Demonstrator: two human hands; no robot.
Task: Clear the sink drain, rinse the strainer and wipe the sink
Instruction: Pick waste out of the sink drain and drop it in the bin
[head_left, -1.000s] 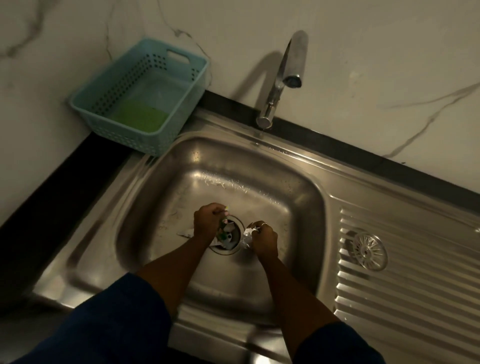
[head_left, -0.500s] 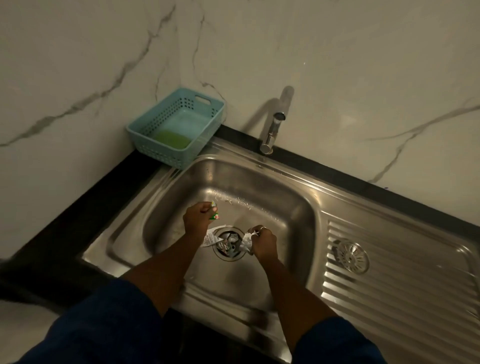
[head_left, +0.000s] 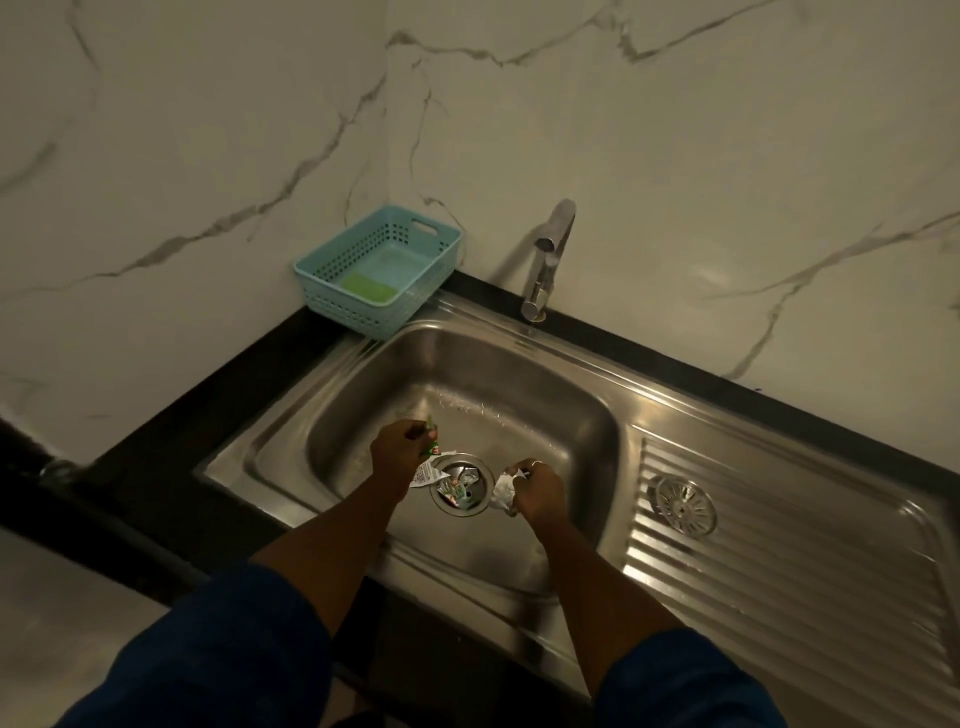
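1. The drain (head_left: 461, 483) sits in the floor of the steel sink (head_left: 545, 415) and serves as the landmark here; crumpled wrappers (head_left: 453, 488) with green and red print lie inside its open ring.
2. The left hand (head_left: 397, 452) is just left of the drain, fingers closed around a green wrapper scrap (head_left: 431, 436) that sticks up above the knuckles.
3. A white printed wrapper (head_left: 426, 474) lies under the left hand, reaching the drain's left rim.
4. The right hand (head_left: 535, 491) is just right of the drain, fingers pinched shut on a wad of white crumpled paper (head_left: 501, 491) that hangs close to the drain's right rim.
5. The strainer (head_left: 683, 504) rests out of the drain, well to the right of it, on the ribbed drainboard (head_left: 779, 571) of the sink.
6. The faucet (head_left: 545, 260) stands behind the drain, at the sink's far edge, its spout pointing over the basin.
7. A light blue basket (head_left: 332, 270) stands behind and to the left of the drain, on the black desk (head_left: 171, 441) against the marble wall (head_left: 727, 156); something green (head_left: 366, 288) lies on its floor.
8. Dark blue sleeves (head_left: 218, 660) cover both arms nearer the camera than the drain.
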